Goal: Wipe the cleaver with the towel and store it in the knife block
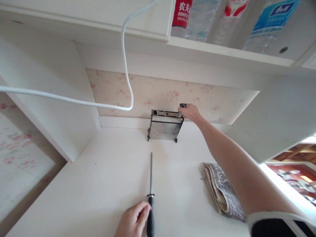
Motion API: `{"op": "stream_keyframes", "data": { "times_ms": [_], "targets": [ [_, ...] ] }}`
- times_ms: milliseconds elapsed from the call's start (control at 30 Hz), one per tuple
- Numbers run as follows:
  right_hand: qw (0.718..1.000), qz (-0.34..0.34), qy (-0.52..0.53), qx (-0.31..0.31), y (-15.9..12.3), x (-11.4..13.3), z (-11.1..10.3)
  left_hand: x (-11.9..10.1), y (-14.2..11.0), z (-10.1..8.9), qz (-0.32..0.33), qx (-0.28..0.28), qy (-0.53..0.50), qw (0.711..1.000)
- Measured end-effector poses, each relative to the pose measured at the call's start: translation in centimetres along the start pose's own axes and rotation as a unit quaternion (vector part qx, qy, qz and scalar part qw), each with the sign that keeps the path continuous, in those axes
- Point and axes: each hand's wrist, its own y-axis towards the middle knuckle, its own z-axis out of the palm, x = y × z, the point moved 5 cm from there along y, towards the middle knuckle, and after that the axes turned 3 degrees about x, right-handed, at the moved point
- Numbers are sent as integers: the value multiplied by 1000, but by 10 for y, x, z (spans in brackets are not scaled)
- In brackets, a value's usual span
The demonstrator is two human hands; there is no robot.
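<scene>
My left hand (135, 217) is closed at the front of the white counter, its thumb and fingertips pinched against the upper part of a sharpening steel's black handle. The sharpening steel (151, 174) points away from me, its thin grey rod toward the back wall. My right hand (191, 112) reaches to the back and is wrapped round a black and silver handle (182, 105) at the right end of a knife block. That knife block (166, 130) has a silvery front, black edges and slots in its top. Whatever is below the handle is hidden in the block.
A folded patterned cloth (224, 191) lies to the right, partly under my right forearm. A white cable (127, 72) hangs across the upper left. Overhead, an open white cupboard (232, 52) holds several water bottles (271, 19). White side panels (276, 112) bound the counter.
</scene>
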Motion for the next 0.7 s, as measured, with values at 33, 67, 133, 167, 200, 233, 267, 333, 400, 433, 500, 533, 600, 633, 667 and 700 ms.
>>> {"op": "stream_keyframes", "data": {
  "times_ms": [33,67,133,167,200,233,267,333,400,433,500,533,600,633,667,700],
  "targets": [
    [1000,0,-1,2,0,0,1,1,1,0,0,-1,0,1000],
    [1000,1,0,4,0,-1,1,1,1,0,0,-2,1,1000],
    [1000,0,5,10,1,-2,2,2,2,0,1,-6,6,1000],
    [1000,-1,10,16,2,-2,3,3,1,0,1,-9,8,1000],
    [1000,0,18,23,3,-3,3,4,1,0,2,-13,10,1000],
    [999,1,28,30,3,-4,4,4,0,0,3,-20,8,1000],
    [998,3,40,39,4,-5,5,4,-1,-1,8,-29,1,1000],
    [996,9,66,55,3,-7,7,4,-3,-3,23,-52,-21,998],
    [993,15,91,69,0,-10,9,3,-4,-4,44,-68,-39,996],
    [992,16,103,75,-1,-11,9,2,-4,-4,55,-76,-41,995],
    [989,19,122,84,-5,-14,9,1,-4,-5,73,-92,-31,993],
    [987,20,131,89,-7,-16,8,0,-4,-6,81,-99,-20,992],
    [984,21,145,101,-12,-20,7,0,-4,-5,92,-105,16,990],
    [982,21,152,107,-16,-23,7,0,-5,-3,98,-97,44,989],
    [981,20,158,113,-21,-26,7,1,-6,-1,104,-85,81,988],
    [979,18,163,118,-28,-29,7,1,-8,2,110,-73,125,983]
  ]
}}
